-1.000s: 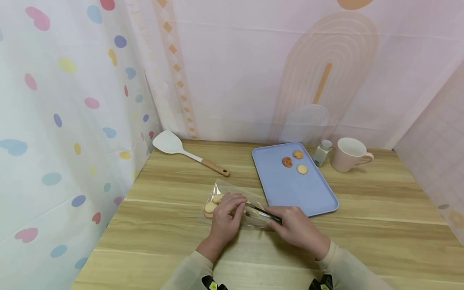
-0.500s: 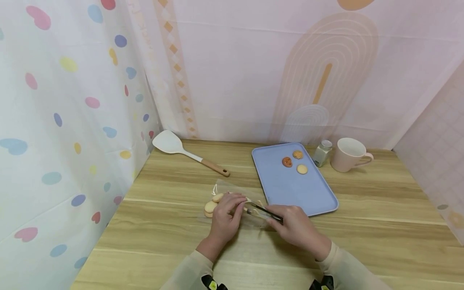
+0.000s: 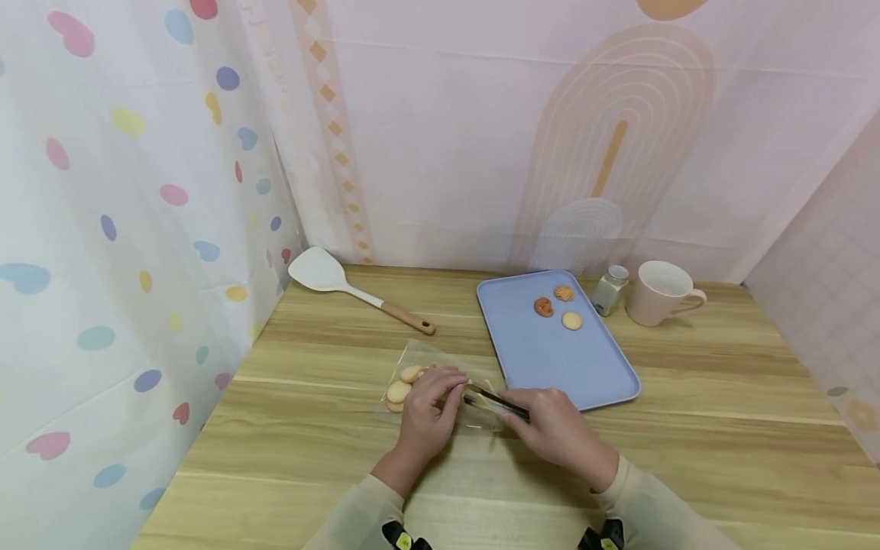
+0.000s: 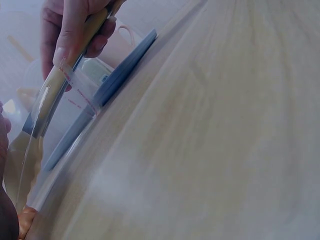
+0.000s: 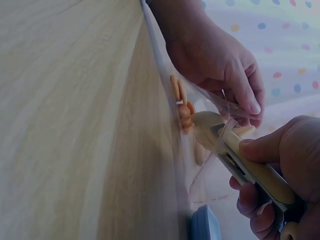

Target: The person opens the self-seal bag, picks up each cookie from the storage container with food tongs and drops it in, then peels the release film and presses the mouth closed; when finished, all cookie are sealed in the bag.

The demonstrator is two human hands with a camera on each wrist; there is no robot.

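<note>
On the table lies a clear plastic bag (image 3: 429, 353) holding several round cookies (image 3: 398, 393). My left hand (image 3: 428, 412) pinches the bag's edge between thumb and fingers, seen best in the right wrist view. My right hand (image 3: 560, 429) grips a pair of tongs (image 5: 260, 175) with cream-coloured tips and a metal-and-dark handle. The tongs point left, their tips inside the bag's mouth near more cookies (image 5: 185, 117). Whether the tips touch a cookie I cannot tell. In the head view my left hand hides part of the bag and the tong tips.
A blue tray (image 3: 550, 359) with 3 cookies sits right of the bag. Behind it stand a small glass shaker (image 3: 609, 291) and a pink mug (image 3: 660, 294). A white spatula (image 3: 344, 286) with a wooden handle lies at the back left. Curtains enclose the table.
My right hand and the tongs have shifted slightly left, further toward the bag. My left hand stays in place on the bag.
</note>
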